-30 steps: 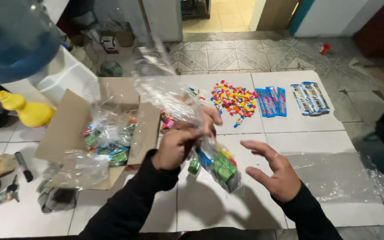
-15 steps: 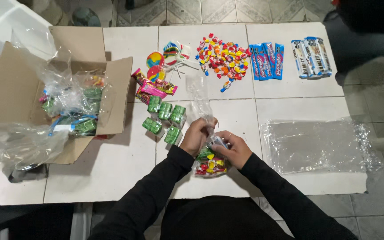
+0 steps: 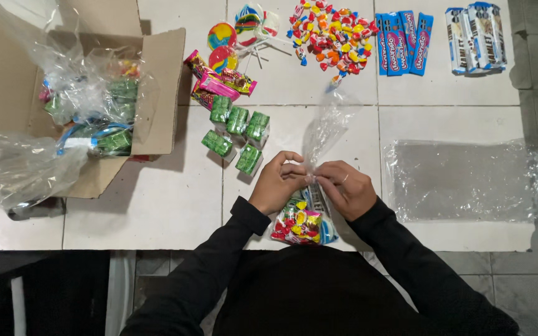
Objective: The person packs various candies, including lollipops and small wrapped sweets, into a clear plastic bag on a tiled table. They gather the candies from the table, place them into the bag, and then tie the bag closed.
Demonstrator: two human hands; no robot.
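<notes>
My left hand [image 3: 278, 185] and my right hand [image 3: 342, 186] pinch the neck of a clear plastic bag [image 3: 303, 221] filled with colourful sweets, close to my chest at the table's near edge. The bag's empty top [image 3: 326, 127] stands up above my fingers. Just beyond my left hand lie several small green packets [image 3: 238, 134].
An open cardboard box [image 3: 82, 93] with plastic-bagged sweets sits at the left. Round lollipops [image 3: 238, 37], pink wrapped sweets [image 3: 219, 81], a heap of small sweets [image 3: 328, 31], blue bars [image 3: 403, 40] and white-blue bars [image 3: 477, 37] line the far side. A stack of clear bags [image 3: 468, 180] lies at right.
Both hands have brought the filled bag down to the table's near edge and closed on its neck; a second ago my right hand was open beside it.
</notes>
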